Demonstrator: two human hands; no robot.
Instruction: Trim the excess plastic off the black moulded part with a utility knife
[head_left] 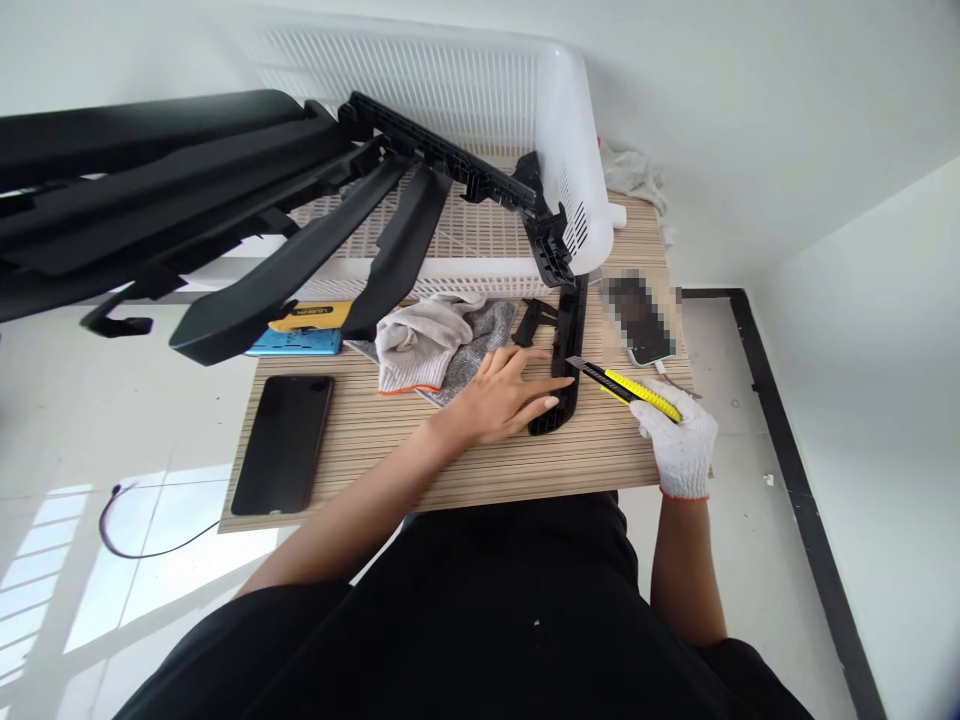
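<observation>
A long black plastic trim piece (568,340) lies on the wooden table, its far end beneath the white basket's edge. My bare left hand (508,395) rests beside it with fingers stretched out, the fingertips reaching the trim's left side. In a white knitted glove with an orange cuff, my right hand (681,435) grips a yellow and black utility knife (637,391). The knife's blade points left, its tip at the trim's right edge; I cannot tell whether it touches. Left of the trim lies a small black plastic part (531,322).
A white plastic basket (574,150) holds several long black trim pieces (300,230) that jut out leftward. Crumpled gloves (424,340) lie on a grey cloth (491,335). A black phone (283,445) is at the table's left, another phone (651,348) at the right, with a cable.
</observation>
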